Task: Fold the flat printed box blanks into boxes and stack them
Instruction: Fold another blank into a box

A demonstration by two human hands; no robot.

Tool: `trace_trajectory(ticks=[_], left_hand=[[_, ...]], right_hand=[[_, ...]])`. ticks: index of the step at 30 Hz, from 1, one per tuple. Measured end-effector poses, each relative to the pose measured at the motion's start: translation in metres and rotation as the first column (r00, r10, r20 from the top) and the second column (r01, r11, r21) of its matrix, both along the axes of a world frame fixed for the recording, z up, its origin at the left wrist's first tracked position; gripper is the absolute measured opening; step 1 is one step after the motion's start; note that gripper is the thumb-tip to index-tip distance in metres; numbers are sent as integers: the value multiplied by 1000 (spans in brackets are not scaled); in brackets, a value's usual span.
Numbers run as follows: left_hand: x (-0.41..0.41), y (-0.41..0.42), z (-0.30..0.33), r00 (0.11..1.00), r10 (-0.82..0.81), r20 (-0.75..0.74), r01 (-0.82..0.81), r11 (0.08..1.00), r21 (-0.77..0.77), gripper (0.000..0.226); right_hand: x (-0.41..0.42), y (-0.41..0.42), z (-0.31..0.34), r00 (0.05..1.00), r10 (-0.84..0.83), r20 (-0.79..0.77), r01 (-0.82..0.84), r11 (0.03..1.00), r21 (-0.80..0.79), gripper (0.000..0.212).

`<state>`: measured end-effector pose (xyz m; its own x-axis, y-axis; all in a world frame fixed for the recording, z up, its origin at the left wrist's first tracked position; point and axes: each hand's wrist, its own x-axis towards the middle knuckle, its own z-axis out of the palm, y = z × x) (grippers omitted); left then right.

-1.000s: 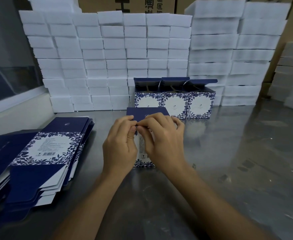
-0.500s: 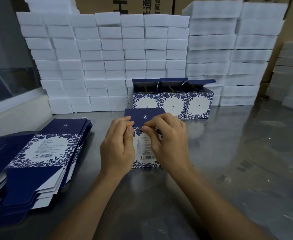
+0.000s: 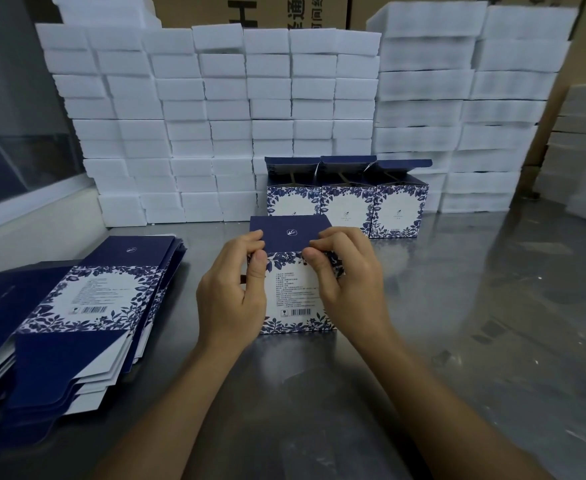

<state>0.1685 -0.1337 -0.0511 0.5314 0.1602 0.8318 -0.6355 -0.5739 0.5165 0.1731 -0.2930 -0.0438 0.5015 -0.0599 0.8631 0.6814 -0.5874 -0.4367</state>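
Note:
A blue-and-white floral box stands upright on the steel table in front of me, its barcode side facing me and its navy lid flap up. My left hand pinches the box's upper left corner under the flap. My right hand pinches the upper right corner. Three folded boxes stand in a row behind, lids open. A pile of flat blanks lies at the left.
White foam blocks are stacked in a wall along the back, with taller stacks at the right and more at the far right edge. Cardboard cartons stand behind them. The steel table stretches right and toward me.
My hands have spread apart from the middle to the box's upper corners, and the navy flap and printed front show more.

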Motion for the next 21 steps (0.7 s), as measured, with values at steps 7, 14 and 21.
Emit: trace_trajectory(ticks=[7,14,21], left_hand=[[0,1,0,1000,4,-7,-5,1000,-24,23],[-1,1,0,1000,16,-2,-16,999,-39,23],[2,3,1,1000,-10,6,11,997,-74,23]], right_hand=[[4,-9,-2,992,46,-114,-39,998,56,12],[4,-11,5,987,67,-146,-27,965,259,21],[6,-22,1,778,429,-458,-99,805,585,53]])
